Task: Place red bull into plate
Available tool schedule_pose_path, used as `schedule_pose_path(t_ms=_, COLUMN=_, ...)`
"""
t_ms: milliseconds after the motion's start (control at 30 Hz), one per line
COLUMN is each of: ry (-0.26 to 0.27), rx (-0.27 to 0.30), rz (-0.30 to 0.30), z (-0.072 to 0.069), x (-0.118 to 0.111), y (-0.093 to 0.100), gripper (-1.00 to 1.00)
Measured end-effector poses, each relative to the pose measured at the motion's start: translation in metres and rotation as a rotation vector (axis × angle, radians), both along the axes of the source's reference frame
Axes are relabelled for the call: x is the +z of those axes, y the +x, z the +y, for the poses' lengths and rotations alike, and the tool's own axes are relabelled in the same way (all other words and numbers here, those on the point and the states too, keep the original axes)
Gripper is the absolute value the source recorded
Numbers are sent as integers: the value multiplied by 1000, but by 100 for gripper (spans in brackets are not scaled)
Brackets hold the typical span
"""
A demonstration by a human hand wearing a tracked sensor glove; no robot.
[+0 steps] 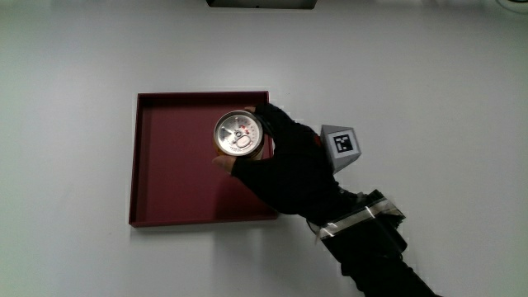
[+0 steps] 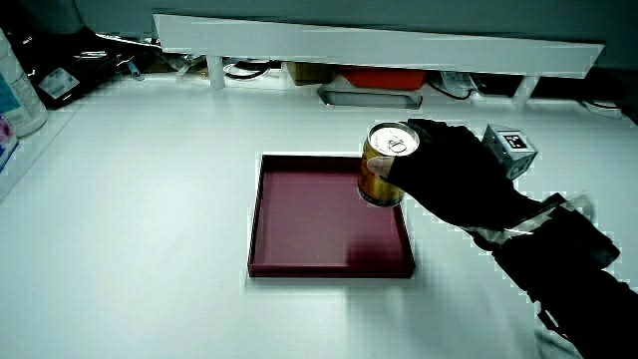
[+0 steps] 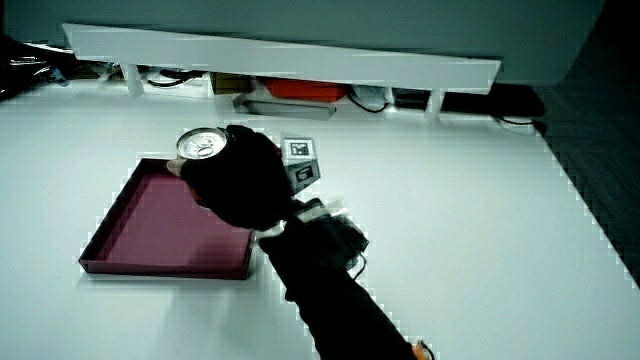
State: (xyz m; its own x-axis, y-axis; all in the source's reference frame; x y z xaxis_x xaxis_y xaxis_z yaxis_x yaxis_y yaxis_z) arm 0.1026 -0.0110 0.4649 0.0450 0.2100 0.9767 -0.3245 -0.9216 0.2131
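Over the dark red square tray-like plate (image 1: 177,165), near the corner of it farthest from the person, the hand (image 1: 285,161) in its black glove grips a small gold-sided metal drink can with a silver pull-tab top (image 1: 239,134), fingers wrapped round the can's wall; the can stands upright, and in a side view (image 2: 384,165) it appears lifted clear of the plate's floor, though how far cannot be judged.

The can is rigid and smooth, so probably slippery against the glove; whether it is full or empty cannot be told, but a thin wall would dent under a hard squeeze; the sensible hold is the one shown, round the middle of the side, top kept level. Its narrow base suggests it could tip if let go while tilted.

The plate has a low raised rim and lies flat on the white table (image 1: 74,74), well inside its edges; its floor is bare, so nothing there seems to block a landing. The small patterned cube (image 1: 343,145) rides on the back of the hand. Along the table's edge farthest from the person runs a low white partition (image 2: 379,45), with cables and oddments under it, well apart from the plate.
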Motion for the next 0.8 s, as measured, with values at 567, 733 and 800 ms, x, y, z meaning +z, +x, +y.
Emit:
schedule_pose_path(t_ms=567, ry=-135, rx=-91, rz=65, z=16, x=62, y=-30, gripper=0)
schedule_pose_path(t_ms=733, ry=-170, rx=-96, rz=28, z=20, x=71, y=-30, gripper=0)
schedule_pose_path(t_ms=800, ry=-151, rx=-98, rz=35, z=20, x=70, y=-30, gripper=0)
